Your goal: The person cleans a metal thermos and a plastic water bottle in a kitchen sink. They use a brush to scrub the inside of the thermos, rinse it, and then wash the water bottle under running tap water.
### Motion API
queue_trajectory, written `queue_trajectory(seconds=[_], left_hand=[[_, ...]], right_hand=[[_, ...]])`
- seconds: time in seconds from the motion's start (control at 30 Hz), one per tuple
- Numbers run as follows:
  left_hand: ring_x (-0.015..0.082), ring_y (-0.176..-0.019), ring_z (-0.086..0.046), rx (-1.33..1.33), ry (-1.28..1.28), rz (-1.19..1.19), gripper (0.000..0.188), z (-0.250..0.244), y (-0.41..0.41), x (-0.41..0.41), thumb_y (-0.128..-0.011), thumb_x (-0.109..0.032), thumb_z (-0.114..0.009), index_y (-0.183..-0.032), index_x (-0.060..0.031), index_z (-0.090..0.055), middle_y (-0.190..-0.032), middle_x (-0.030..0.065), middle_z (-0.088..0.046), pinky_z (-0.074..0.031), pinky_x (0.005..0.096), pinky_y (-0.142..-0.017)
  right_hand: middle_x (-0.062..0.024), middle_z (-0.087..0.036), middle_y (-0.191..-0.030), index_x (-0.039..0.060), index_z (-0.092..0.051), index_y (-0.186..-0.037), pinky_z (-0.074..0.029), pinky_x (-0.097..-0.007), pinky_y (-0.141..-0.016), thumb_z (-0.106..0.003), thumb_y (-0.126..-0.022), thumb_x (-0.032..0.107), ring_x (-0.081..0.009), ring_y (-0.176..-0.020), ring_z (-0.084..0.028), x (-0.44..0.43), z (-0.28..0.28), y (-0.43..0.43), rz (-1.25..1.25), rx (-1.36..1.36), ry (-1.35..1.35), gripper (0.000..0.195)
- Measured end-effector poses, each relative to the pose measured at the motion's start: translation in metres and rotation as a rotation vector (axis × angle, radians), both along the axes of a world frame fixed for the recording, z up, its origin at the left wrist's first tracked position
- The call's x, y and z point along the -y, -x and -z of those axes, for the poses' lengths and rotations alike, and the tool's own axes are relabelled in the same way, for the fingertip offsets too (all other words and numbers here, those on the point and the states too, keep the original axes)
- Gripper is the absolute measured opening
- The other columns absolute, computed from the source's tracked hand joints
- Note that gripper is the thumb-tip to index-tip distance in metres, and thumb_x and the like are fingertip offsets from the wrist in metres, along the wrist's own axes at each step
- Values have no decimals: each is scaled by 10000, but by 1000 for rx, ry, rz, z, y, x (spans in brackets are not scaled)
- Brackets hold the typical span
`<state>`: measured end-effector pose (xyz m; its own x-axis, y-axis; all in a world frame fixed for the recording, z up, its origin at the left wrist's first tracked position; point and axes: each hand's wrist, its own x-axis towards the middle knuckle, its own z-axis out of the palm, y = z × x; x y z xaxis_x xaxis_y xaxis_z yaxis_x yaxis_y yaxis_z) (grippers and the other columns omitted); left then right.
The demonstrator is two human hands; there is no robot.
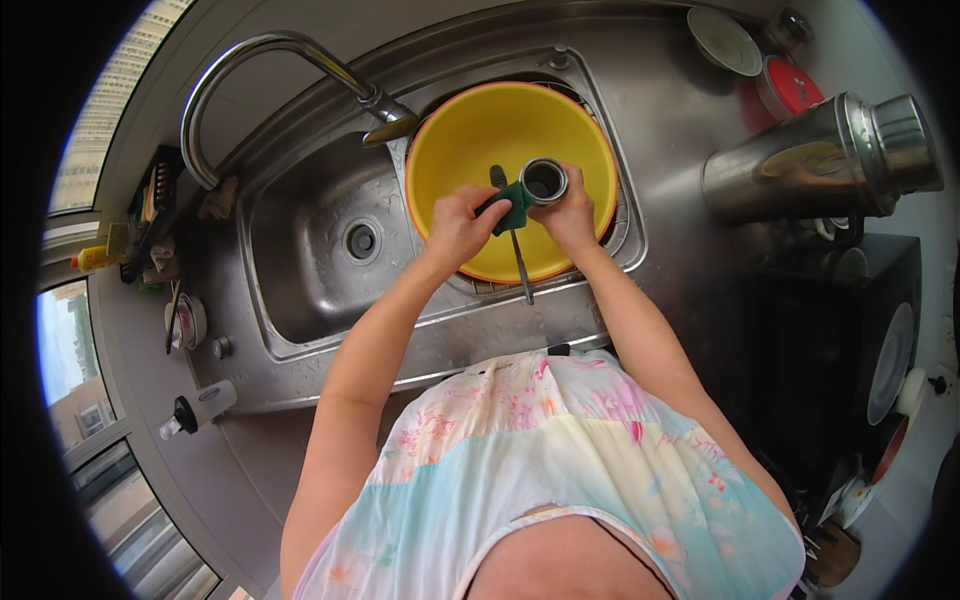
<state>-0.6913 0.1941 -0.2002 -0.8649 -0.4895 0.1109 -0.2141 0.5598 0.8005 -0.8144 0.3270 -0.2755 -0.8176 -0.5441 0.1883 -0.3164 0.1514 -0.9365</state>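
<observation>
My left hand point(461, 229) pinches a dark green scouring pad point(513, 215) against the side of a small metal cup-like container point(544, 181). Around that container, from its right side, my right hand point(571, 214) is closed. Its round mouth faces up toward me, and the inside looks dark. Both hands are above a yellow plastic basin point(457, 135) with an orange rim. A bottle brush point(520, 259) with a grey handle leans in the basin, its handle end past the near rim; the pad covers part of it.
The basin sits in the right sink bowl over a wire rack. A chrome faucet point(281, 41) arches over the left bowl point(300, 247). On the right counter lies a large steel thermos point(795, 161), near a red-lidded container point(791, 86) and a black appliance point(832, 315).
</observation>
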Motion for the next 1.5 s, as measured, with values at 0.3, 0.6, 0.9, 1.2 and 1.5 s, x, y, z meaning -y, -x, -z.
queue_trajectory(seconds=[0.3,0.6,0.9,1.2,1.5], left_hand=[[316,-729,-622,-221,558,202,163,-18,57,-34,-836,-146,-701,-966,-51,-673,-829,126,-577,-490,416,-637],[334,-785,-627,-77,278,135,185,-47,54,-5,-763,-134,-742,-906,-32,-686,-837,132,-583,-507,416,-690],[434,-782,-630,186,391,57,535,-28,77,-28,-664,-110,-749,-1094,1,-450,-873,207,-593,-526,481,-656],[265,-930,-661,-255,167,-448,511,-58,-125,7,-787,-96,-753,-1233,-22,-515,-1146,158,-596,-532,364,-809],[270,-1066,-605,-253,247,-1691,793,5,-493,96,-710,-186,-860,-1336,2,-412,-1234,188,-566,-495,382,-919]], right_hand=[[-150,-685,-1008,77,-498,-1186,-545,-409,-738,-810,-746,198,-352,-909,-686,2,35,0,-116,-184,-99,554],[-150,-675,-1055,96,-468,-1172,-547,-416,-789,-873,-651,172,-337,-978,-680,1,-3,2,31,29,-9,665],[-97,-658,-1050,104,-460,-1249,-499,-346,-822,-845,-729,190,-236,-950,-639,-1,5,2,-84,150,8,652],[-205,-262,-1501,21,-125,-1509,-239,-360,-1152,-636,-702,-88,-301,-1387,-321,-17,-42,-6,-53,83,-165,961],[-158,-399,-1429,5,-305,-1423,-291,-415,-1168,-506,-769,-151,-294,-1346,-410,68,-168,-103,-35,-575,371,702]])
